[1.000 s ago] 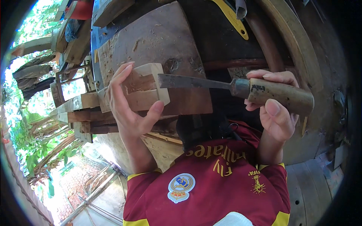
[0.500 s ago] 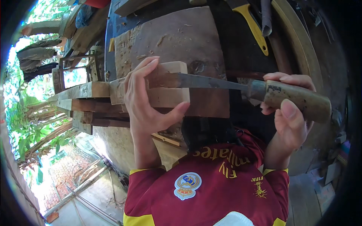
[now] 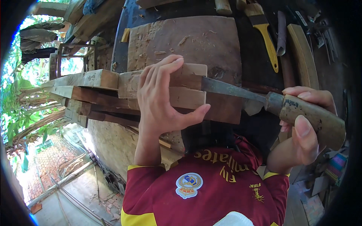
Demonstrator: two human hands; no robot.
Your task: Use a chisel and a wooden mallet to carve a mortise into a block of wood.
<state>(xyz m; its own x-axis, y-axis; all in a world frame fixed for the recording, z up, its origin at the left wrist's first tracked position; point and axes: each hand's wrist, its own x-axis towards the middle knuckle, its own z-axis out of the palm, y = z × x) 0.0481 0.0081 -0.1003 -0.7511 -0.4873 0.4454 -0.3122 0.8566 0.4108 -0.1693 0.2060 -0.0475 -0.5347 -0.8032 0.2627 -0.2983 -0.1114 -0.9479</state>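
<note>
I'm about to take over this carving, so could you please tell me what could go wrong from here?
1. The chisel blade runs straight toward the left hand clamped over the wood block; a slip could cut the fingers or thumb.
2. The block is steadied only by that hand, so it may shift under a push.
3. The right hand grips the handle's far end, likely limiting control.

a dark workbench [image 3: 128,22] carries a broad worn board [image 3: 188,41], wood chips [image 3: 160,52], a yellow-handled brush [image 3: 266,34] and stacked timbers [image 3: 94,81].
</note>
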